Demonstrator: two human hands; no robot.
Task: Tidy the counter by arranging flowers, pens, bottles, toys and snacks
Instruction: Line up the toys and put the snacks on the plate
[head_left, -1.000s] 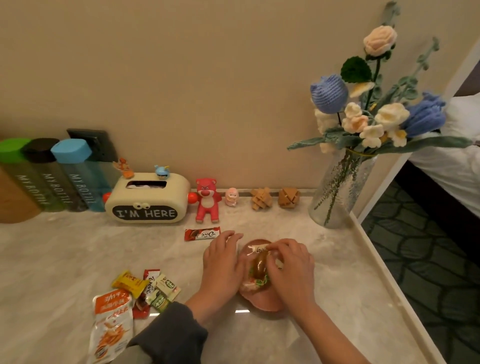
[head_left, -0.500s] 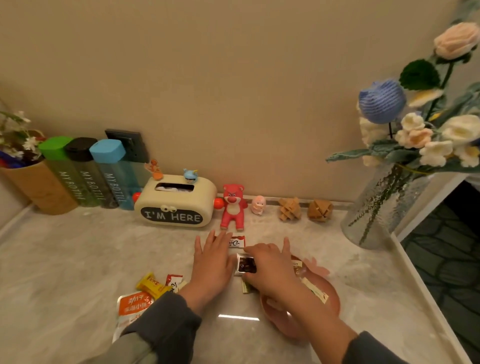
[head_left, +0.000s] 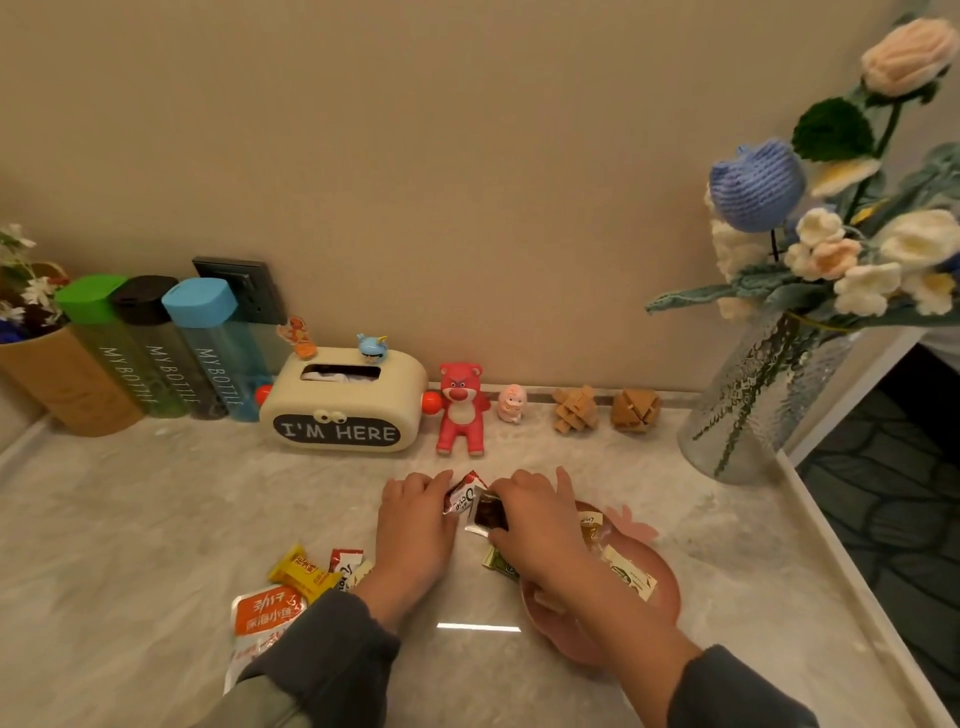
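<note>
View from the head camera over a marble-patterned surface. The left hand lies palm-down with fingers close together, its inner edge touching a tilted red-and-white snack packet; whether it actually grips the packet cannot be told. The right hand has its fingers curled and pinches a dark brown packet, just beside the red-and-white one. A green packet shows partly beneath the right palm. The right forearm crosses a pink plate, which carries two pale wrapped snacks.

Near the left sleeve lie a yellow packet, a red packet and an orange pouch.

Along the wall, from left: a paper tube with small flowers; three bottles with green, black and blue caps standing side by side; a cream tissue box; a red bear toy; a small pink figure; two wooden puzzles. A glass vase of crocheted flowers stands at the far right corner.
</note>
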